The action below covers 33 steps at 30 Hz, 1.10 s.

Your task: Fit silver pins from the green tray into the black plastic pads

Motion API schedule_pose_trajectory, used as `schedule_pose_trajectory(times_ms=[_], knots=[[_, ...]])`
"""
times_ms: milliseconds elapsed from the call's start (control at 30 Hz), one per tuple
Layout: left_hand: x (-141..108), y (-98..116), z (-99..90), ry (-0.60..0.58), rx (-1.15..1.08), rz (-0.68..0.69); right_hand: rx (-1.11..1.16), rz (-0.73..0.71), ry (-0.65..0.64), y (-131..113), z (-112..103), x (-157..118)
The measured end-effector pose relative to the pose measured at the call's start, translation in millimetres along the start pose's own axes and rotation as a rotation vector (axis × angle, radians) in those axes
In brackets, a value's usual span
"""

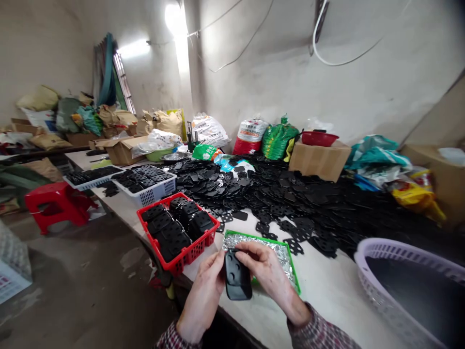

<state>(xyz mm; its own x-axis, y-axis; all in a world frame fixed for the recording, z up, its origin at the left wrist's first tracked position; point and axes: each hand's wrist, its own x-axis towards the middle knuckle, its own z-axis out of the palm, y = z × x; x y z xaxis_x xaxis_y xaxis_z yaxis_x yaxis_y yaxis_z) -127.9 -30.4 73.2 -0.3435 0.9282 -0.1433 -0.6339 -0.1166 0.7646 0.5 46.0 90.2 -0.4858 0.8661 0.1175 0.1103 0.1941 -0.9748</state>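
Between my two hands, over the table's near edge, is a black plastic part [238, 278] with a few round dimples and a scooped lower end. My left hand [206, 288] grips its left side, thumb along the edge. My right hand [267, 266] has its fingers and thumb closed at the part's top right corner; whether a small piece is also pinched there is hidden. Just behind the hands lies a green tray [295, 271] full of small shiny metal pieces. To its left a red basket [214, 237] holds stacked black parts like this one.
A heap of flat black plates [290, 189] spreads over the table behind. A lilac basket [374, 286] stands at right. White baskets [154, 194] of black parts line the left edge. Sacks [250, 135] and a cardboard box [319, 160] sit by the wall; a red stool [54, 203] is on the floor.
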Motion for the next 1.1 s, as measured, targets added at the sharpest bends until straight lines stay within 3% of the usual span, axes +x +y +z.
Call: schedule_pose_trajectory(times_ms=[100, 267, 367, 433, 533, 667, 867, 1100], knots=[[0.5, -4.1, -1.5, 0.004, 0.018, -0.013, 0.093, -0.034, 0.064, 3.0, 0.3, 7.7], [3.8, 6.5, 2.8, -0.163, 0.368, 0.098, -0.020, -0.215, 0.142, 2.1, 2.5, 23.3], [9.7, 11.5, -4.5, -0.118, 0.454, 0.155, -0.034, -0.247, 0.143, 16.5, 2.9, 27.4], [10.6, 10.5, -13.8, -0.071, 0.449, 0.151, -0.104, -0.211, 0.184, 34.0, -5.5, 26.3], [4.4, 3.6, -24.6, -0.060, 0.406, 0.110, -0.442, -0.114, 0.229, 60.2, -32.0, 20.1], [-5.8, -8.4, -21.8, -0.101, 0.261, 0.052, -0.724, -0.062, 0.128, 74.4, -58.1, 10.5], [-13.9, -13.5, -9.9, -0.123, 0.205, 0.025, -0.891, -0.004, -0.015, 76.8, -38.4, 8.7], [-31.6, -11.7, -18.3, -0.096, 0.199, 0.047, -0.842, -0.056, 0.054, 77.5, -39.3, 1.6]])
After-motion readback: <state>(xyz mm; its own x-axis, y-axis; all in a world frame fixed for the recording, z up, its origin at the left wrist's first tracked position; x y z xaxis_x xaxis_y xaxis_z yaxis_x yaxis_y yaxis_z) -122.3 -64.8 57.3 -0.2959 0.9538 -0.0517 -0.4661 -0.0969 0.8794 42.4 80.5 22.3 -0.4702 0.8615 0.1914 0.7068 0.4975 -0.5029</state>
